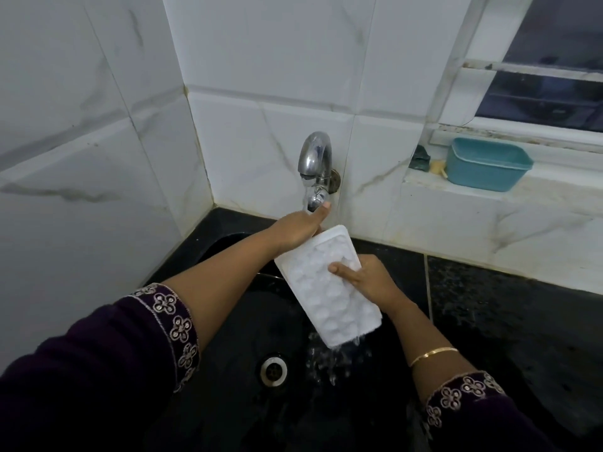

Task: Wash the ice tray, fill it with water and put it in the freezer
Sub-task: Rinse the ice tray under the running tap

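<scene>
Two hands are working in my head-camera feed, and neither is showing in full. The left hand (301, 225) is reaching up to the lower knob of the tap (315, 164). Its thumb is lying against the knob, but its fingers are sitting behind the palm and the metal, so I cannot tell whether it is gripping or only touching.

The right hand (370, 278) is gripping the ice tray (326, 291) by its right long edge. The thumb is lying across the cells on top, and the fingers are passing under the tray, out of my sight.

The tray is hanging over the sink (228, 321), tilted, with its far end raised just below the tap and its near end down. That far end is sitting close against the left hand; I cannot confirm contact. Water (332, 357) is spilling off the near end into the basin beside the drain (274, 370). The basin is black and dimly lit, so I am struggling to trace its rim. The frame's bottom edge is cutting off both sleeves (98, 353).

Surroundings: a gold bangle (434, 355) is sitting on the right wrist. A blue tub (489, 164) is standing on the tiled ledge (554, 197) to the right, below the window (554, 76), which the frame's edge is cropping. A dark green lump (422, 159) and a small yellow piece (437, 166) are lying just beside the tub; I cannot identify either. A black counter (505, 305) is running along the right of the sink.
</scene>
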`<move>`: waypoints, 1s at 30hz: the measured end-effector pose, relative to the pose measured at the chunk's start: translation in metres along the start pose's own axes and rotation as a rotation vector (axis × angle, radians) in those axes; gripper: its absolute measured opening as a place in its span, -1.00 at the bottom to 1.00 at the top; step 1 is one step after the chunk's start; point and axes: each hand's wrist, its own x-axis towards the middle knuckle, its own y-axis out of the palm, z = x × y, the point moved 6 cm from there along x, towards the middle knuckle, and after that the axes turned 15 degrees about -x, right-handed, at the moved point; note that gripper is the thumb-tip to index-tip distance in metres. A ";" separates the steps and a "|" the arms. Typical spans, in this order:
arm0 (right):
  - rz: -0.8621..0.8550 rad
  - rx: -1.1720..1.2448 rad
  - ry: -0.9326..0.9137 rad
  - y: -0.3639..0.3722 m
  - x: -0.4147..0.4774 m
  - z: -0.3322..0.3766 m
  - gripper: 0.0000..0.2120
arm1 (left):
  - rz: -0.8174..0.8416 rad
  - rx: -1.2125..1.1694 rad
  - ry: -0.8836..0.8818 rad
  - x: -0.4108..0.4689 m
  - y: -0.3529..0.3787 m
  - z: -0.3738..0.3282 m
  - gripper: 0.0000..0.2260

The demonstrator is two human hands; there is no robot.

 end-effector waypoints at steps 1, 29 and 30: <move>-0.049 -0.026 0.020 -0.004 -0.001 -0.005 -0.53 | -0.013 0.003 0.014 0.003 0.001 -0.001 -0.41; -0.133 -0.073 -0.198 0.063 0.001 0.077 -0.42 | -0.185 -1.296 -0.223 -0.004 0.006 0.044 -0.77; -0.118 -0.073 -0.189 0.063 0.012 0.073 -0.47 | -0.162 -1.271 -0.218 -0.006 0.006 0.043 -0.77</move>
